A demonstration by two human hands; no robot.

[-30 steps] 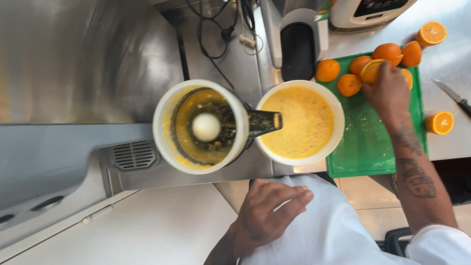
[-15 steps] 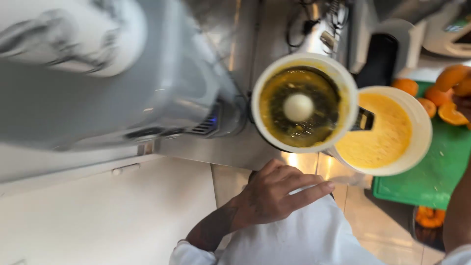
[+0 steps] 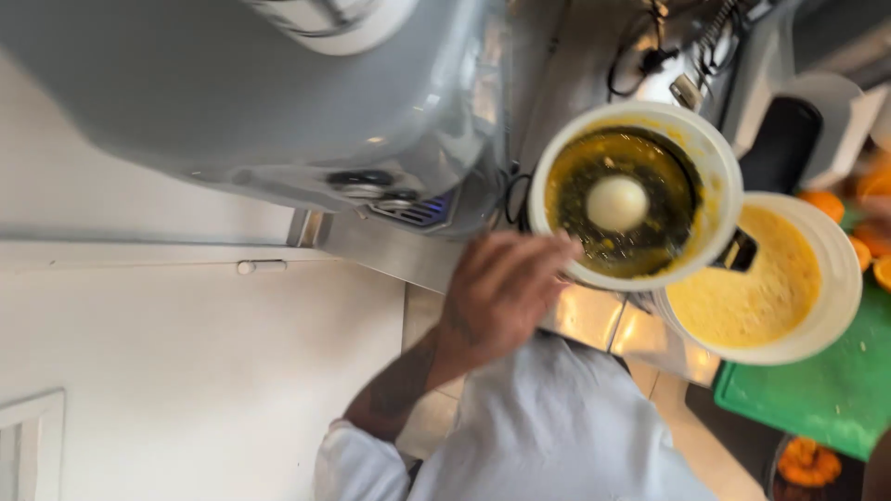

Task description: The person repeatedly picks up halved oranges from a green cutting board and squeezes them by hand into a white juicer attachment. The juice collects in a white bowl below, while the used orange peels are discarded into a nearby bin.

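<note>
1. Nearest the camera: white sleeve and apron front (image 3: 557, 436) of the person, w/ the forearm rising from the lower middle
2. Left hand (image 3: 501, 292) reaches up to the near rim of the citrus juicer (image 3: 640, 195); fingers lie against the white bowl edge, prob. steadying it, but blur hides whether the grip is clenched on the rim or just resting, so can't tell
3. Right hand not in view
4. Juicer sits on the steel counter (image 3: 594, 315), white reamer cone (image 3: 617, 202) upright at centre, dark strainer round it smeared w/ pulp; spout (image 3: 738, 250) points right over the white bowl of juice (image 3: 761, 288), which stands just beside it, placed to catch the flow
5. Green cutting board (image 3: 835, 394) lies right of the bowl, near the fruit: orange halves (image 3: 868, 218) at the far right edge, spent peels (image 3: 807, 464) lower down in a dark container
6. Farther back: big grey machine (image 3: 278, 93) upper left, black cables (image 3: 650, 56) and a black-and-white appliance (image 3: 789, 139) behind the juicer
7. White cupboard front (image 3: 186, 371) below the counter on the left; looks a working kitchen
</note>
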